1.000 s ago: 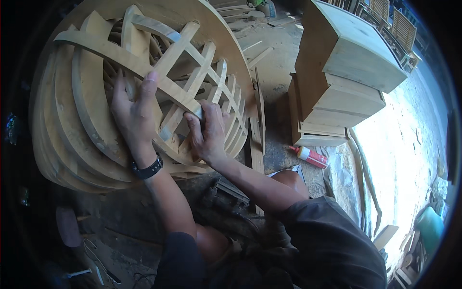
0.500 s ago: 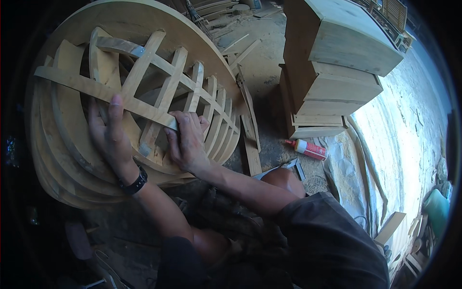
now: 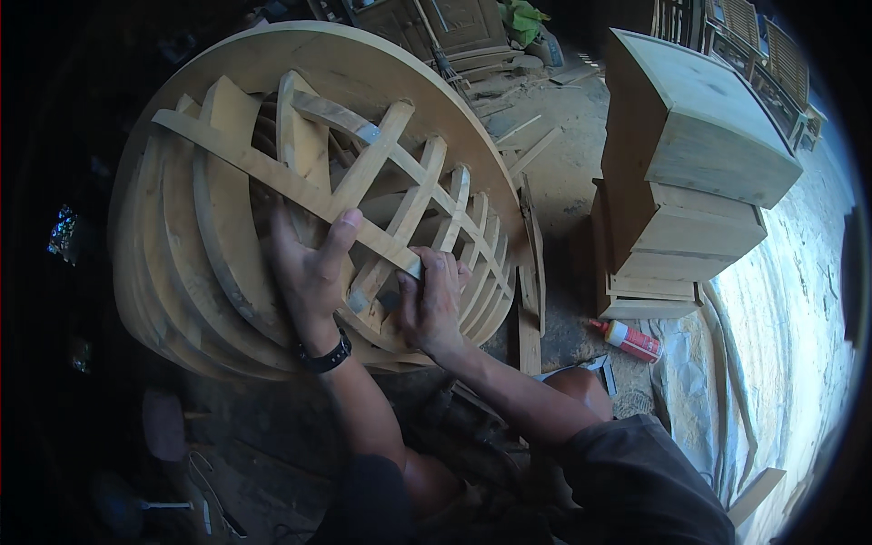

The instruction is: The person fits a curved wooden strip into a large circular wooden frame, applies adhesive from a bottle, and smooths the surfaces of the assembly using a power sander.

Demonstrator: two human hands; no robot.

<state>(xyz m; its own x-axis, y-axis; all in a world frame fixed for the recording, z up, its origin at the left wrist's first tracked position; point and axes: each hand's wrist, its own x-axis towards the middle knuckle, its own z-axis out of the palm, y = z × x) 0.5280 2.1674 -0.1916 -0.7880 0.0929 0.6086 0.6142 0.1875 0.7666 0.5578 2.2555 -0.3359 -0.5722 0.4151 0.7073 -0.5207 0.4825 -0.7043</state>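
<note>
A round wooden frame leans in front of me, built of stacked curved rings with a lattice of crossing slats on top. A long diagonal slat runs across it. My left hand, with a black wristband, lies flat on the frame with the thumb hooked over this slat. My right hand grips the lower end of the same slat, fingers curled around it.
Stacked pale wooden cabinets stand at the right. A red and white glue bottle lies on the dirt floor beside them. Loose wood strips lean against the frame's right edge. Scrap wood lies at the back.
The view has shifted, so the frame sits further right and lower. My left hand slid down along the diagonal slat towards my right hand, which keeps hold of the slat's end.
</note>
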